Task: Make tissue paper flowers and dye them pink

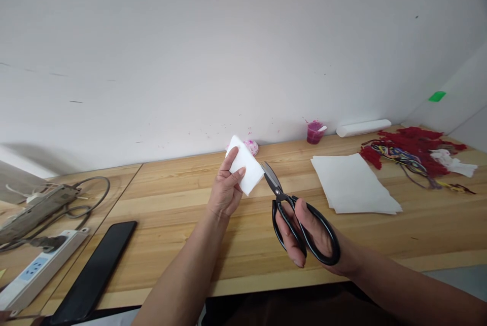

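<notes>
A folded piece of white paper [249, 176] is pinched between the thumb and fingers of my left hand [226, 189], tilted above the table. My right hand [310, 229] has its thumb and fingers through the handles of black-handled scissors [279, 195]. The scissor blades are slightly parted, their tips at the right edge of the folded paper. Behind the paper, partly hidden by it, a pink-and-white crumpled thing [251, 147] lies by the wall.
White sheets [353, 184] lie at right, near a purple-stained cup [315, 133], a white roll [363, 128], colored cords [405, 158] and red fabric scraps [426, 146]. At left are a black phone [97, 270], a white power strip [45, 267] and a grey one [41, 209] with cables.
</notes>
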A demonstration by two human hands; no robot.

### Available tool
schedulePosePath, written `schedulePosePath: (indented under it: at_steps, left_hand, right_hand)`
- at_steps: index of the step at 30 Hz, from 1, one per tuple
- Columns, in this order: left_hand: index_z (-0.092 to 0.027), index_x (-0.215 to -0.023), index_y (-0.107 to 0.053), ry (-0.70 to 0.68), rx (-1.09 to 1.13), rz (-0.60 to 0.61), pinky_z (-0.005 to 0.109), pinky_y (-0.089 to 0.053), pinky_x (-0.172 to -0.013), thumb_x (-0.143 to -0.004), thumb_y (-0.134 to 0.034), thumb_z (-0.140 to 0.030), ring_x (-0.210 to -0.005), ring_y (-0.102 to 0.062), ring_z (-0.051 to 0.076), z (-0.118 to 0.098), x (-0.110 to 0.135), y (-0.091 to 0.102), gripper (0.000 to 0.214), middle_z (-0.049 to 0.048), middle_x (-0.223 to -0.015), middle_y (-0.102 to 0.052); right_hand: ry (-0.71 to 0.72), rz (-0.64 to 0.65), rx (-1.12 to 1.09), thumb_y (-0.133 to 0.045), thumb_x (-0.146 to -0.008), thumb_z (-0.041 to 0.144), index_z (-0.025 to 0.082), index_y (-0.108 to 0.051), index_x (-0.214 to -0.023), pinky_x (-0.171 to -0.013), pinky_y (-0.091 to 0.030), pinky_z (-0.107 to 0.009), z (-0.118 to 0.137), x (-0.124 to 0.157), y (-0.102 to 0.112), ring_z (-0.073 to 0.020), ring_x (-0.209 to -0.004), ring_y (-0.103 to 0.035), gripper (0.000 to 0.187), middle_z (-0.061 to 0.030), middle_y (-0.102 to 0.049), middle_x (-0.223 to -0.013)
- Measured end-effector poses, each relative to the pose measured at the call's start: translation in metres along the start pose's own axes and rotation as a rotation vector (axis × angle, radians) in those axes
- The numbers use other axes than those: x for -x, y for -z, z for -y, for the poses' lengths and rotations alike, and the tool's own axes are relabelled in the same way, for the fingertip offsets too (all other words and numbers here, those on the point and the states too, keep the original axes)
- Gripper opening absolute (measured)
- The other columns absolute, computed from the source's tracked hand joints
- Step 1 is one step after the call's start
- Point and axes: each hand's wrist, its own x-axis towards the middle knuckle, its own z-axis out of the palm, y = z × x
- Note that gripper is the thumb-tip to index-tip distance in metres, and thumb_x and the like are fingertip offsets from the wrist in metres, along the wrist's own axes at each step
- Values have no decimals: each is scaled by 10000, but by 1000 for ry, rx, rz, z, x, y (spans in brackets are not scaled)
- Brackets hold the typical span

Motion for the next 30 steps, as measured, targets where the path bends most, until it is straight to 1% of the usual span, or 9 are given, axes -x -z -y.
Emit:
schedulePosePath:
  at_steps: [4,8,11,17,20,23,30]
  left_hand:
    - [-343,-1198,-783,-2,37,-15,257,-616,-879,-621,-935,-149,-933,-722,133,0,-1,-1,627,28,-1249,-763]
    - [-343,-1169,-796,-7,43,-24,198,-608,-791,-615,-935,-144,-893,-720,119,0,-2,-1,605,33,-1204,-777]
    - [-352,-1149,-803,-4,48,-22,179,-600,-747,-615,-936,-143,-873,-717,113,0,-2,-1,588,25,-1208,-773]
    - [-341,-1151,-803,8,60,-22,202,-612,-770,-614,-936,-130,-847,-725,116,-1,-2,-2,592,32,-1176,-781]
    - [-330,-1154,-802,7,61,-23,210,-615,-778,-614,-936,-131,-838,-730,118,-1,-2,-2,592,38,-1156,-787]
    - [-325,-1143,-803,7,61,-18,216,-620,-789,-607,-940,-129,-832,-730,115,0,-1,-2,587,35,-1166,-788]
    - [-321,-1179,-787,14,37,17,184,-602,-797,-626,-936,-146,-889,-738,113,1,1,-1,599,27,-1202,-784]
  right_hand:
    - [-35,2,-5,-262,-895,904,212,-505,-843,-527,-339,-260,0,-1,2,-114,-444,-433,735,21,-539,-498]
    - [-56,49,17,-227,-896,906,203,-517,-882,-598,-369,-277,0,1,3,-119,-500,-460,761,9,-569,-542]
    - [-74,46,21,-230,-890,911,204,-512,-875,-609,-365,-287,1,3,3,-120,-503,-453,762,14,-562,-541]
    - [-108,41,37,-246,-869,931,202,-521,-882,-636,-369,-311,-2,0,2,-133,-531,-473,779,5,-578,-564]
    - [-121,69,17,-239,-847,950,197,-519,-909,-640,-344,-307,-2,-1,2,-128,-552,-454,806,1,-589,-590]
    - [-115,63,11,-236,-830,964,193,-514,-924,-635,-319,-301,0,-2,1,-125,-565,-436,825,1,-591,-602]
    - [-128,45,-25,-247,-809,979,192,-518,-922,-624,-309,-288,7,-4,0,-119,-559,-442,839,4,-584,-600]
